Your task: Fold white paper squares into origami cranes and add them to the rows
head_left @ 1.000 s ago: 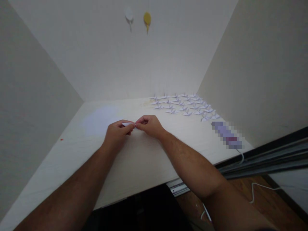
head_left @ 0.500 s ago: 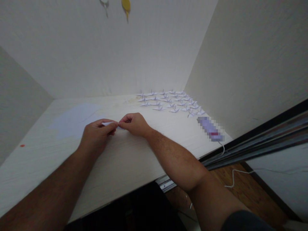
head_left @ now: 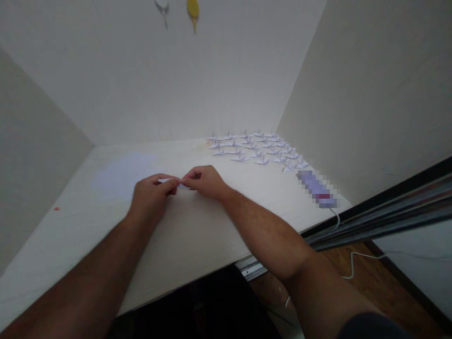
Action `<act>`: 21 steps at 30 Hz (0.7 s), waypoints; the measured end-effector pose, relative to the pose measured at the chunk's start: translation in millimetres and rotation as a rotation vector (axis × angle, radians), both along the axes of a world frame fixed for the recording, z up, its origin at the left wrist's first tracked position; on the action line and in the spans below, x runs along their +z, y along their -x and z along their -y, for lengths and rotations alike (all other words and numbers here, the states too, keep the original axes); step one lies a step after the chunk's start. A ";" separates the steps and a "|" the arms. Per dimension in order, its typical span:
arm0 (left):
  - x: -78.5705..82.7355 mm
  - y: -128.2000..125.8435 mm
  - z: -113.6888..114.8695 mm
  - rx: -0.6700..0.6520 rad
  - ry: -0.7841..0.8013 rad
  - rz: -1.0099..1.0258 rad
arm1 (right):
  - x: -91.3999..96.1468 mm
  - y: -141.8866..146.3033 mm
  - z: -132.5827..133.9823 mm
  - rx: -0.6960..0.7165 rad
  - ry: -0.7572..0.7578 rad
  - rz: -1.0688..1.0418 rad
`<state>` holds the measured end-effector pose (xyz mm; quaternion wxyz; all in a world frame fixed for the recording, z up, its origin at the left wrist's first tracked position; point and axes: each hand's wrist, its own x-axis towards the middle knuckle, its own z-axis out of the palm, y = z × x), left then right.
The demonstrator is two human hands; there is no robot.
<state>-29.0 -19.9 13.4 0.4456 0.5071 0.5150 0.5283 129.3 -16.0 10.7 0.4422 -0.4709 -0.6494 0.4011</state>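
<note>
My left hand (head_left: pixel 154 192) pinches a small folded piece of white paper (head_left: pixel 183 187) between thumb and fingers, just above the white table (head_left: pixel 190 235). From the other side my right hand (head_left: pixel 206 182) grips the same paper with thumb and index finger. The fingertips of both hands almost meet, and they cover most of the paper, so its exact shape is hidden. Beyond my right hand, several white paper cranes (head_left: pixel 262 160) stand in rows at the back right of the table.
A blurred-out device (head_left: pixel 318 189) with a white cable (head_left: pixel 337 217) lies at the table's right edge. Pale paper sheets (head_left: pixel 120 176) appear at the left. A small red spot (head_left: pixel 57 208) marks the left side. Yellow (head_left: pixel 193 8) and white hooks hang on the back wall.
The whole view has shifted a little, so everything appears slightly farther right. Both hands keep their pinch on the paper, with scarcely any change between them.
</note>
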 end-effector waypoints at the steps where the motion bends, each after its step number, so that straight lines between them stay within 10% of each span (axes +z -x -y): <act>1: 0.6 -0.3 0.6 -0.010 0.009 0.010 | -0.4 -0.2 0.1 -0.008 0.012 -0.016; 21: 3.2 -0.1 2.7 -0.039 0.060 0.213 | -4.7 -2.2 -0.6 -0.057 -0.015 0.004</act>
